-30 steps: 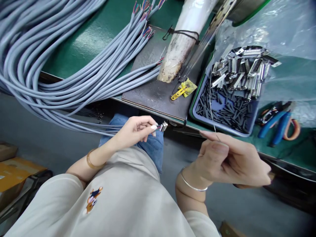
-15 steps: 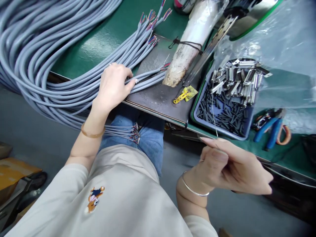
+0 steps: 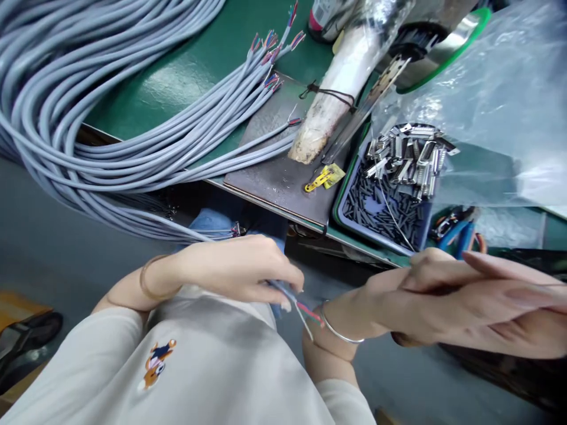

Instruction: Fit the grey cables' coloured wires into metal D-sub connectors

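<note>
My left hand [image 3: 248, 268] is over my lap, its fingers closed round the end of a grey cable [image 3: 286, 290]. Red, green and bare strands [image 3: 309, 313] stick out past the fingertips, pointing right. At the right, my right hand [image 3: 469, 301] is pinched on a thin solder wire [image 3: 394, 215], which runs down across the tray to it. Several more grey cables [image 3: 212, 127] lie bundled on the green bench, their stripped ends fanned out. On my lap, cables with metal connectors [image 3: 237, 229] attached show behind my left hand.
A blue tray [image 3: 339, 215] holds metal connectors [image 3: 411, 156] and short black sleeves [image 3: 372, 212]. Beside it are blue-handled pliers [image 3: 463, 236], and behind, a green-rimmed spool [image 3: 443, 74]. A plastic-wrapped roll [image 3: 325, 112] and a yellow clip [image 3: 319, 179] rest on the dark board [image 3: 266, 171].
My left hand has left the cables on the bench and come down to my lap with one cable end. My right hand has moved right, drawing the solder wire along.
</note>
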`<state>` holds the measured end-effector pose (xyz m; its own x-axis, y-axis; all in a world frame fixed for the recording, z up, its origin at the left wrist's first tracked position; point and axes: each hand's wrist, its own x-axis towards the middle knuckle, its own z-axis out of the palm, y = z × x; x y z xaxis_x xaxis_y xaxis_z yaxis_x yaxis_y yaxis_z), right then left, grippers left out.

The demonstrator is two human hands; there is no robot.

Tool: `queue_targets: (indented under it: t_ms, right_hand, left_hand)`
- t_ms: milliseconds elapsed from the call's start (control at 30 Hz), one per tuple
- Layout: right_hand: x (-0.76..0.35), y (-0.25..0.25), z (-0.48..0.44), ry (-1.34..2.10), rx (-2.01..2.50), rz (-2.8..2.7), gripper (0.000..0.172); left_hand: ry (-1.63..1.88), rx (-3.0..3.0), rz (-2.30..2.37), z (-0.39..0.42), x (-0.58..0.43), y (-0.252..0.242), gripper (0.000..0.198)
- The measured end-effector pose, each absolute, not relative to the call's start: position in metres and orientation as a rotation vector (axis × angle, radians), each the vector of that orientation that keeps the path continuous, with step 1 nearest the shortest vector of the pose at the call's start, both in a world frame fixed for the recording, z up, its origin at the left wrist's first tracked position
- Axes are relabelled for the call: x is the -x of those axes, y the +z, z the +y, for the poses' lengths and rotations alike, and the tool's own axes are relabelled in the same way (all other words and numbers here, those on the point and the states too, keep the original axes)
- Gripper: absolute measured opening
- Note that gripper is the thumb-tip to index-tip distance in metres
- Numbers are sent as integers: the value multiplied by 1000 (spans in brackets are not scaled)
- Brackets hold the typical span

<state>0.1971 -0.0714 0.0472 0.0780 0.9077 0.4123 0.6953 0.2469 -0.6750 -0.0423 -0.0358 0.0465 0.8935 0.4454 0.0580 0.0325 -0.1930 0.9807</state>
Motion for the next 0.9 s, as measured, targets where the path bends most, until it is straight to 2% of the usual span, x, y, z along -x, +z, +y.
queue_targets:
  t_ms: [67,167,300,600,900]
  right_hand:
    - [-193,50,-74,329,1514,-1654,19]
    - [-180,42,-85,303,1513,-1572,16]
    - [-162,18,-91,212,1456,-1379,12]
    - [-150,-3,-75,748,1497,-1266,9]
    - [-148,-5,-69,881,1448,-1144,8]
  left_hand:
    - [466,-1608,473,-32,24,29,5]
    - [749,-1200,796,-25,9,8,17]
    - [816,-948,886,-26,8,3,25]
    - [810,-906,912,-29,9,9,32]
    - [919,-1057,952,-34,8,1,29]
